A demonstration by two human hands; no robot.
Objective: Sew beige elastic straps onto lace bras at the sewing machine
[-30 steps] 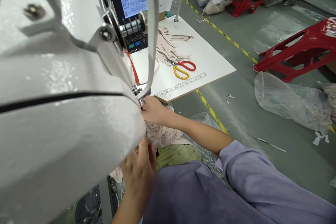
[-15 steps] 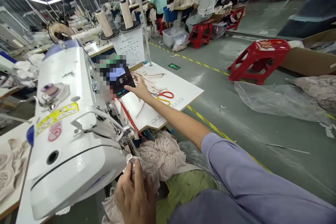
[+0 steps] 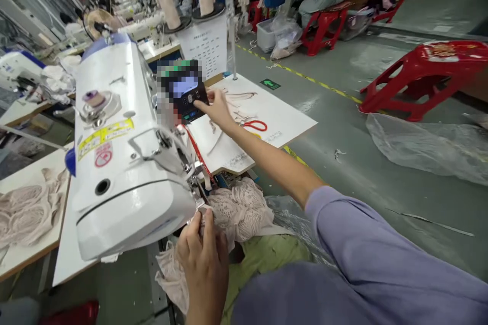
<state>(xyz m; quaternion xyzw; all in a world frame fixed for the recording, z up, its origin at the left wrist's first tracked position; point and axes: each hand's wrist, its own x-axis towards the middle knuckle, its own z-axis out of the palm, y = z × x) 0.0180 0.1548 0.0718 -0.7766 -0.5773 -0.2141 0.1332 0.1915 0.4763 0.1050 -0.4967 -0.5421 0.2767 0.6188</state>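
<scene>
A white sewing machine fills the left of the head view. My right hand reaches forward with its fingers touching the black control panel on the machine's side. My left hand is low in front, pinching pale pink lace fabric just under the machine's needle end. Red-and-yellow scissors lie on the white side table beyond my right hand, beside several beige fabric strips.
A red plastic stool stands on the grey floor at right, with a clear plastic bag near it. Thread cones rise behind the machine. Other people sit at tables far back. Pink fabric lies on a table at left.
My right hand left the needle area and reached up to the control panel. My head pulled back, so the whole machine now shows. My left hand stays on the lace.
</scene>
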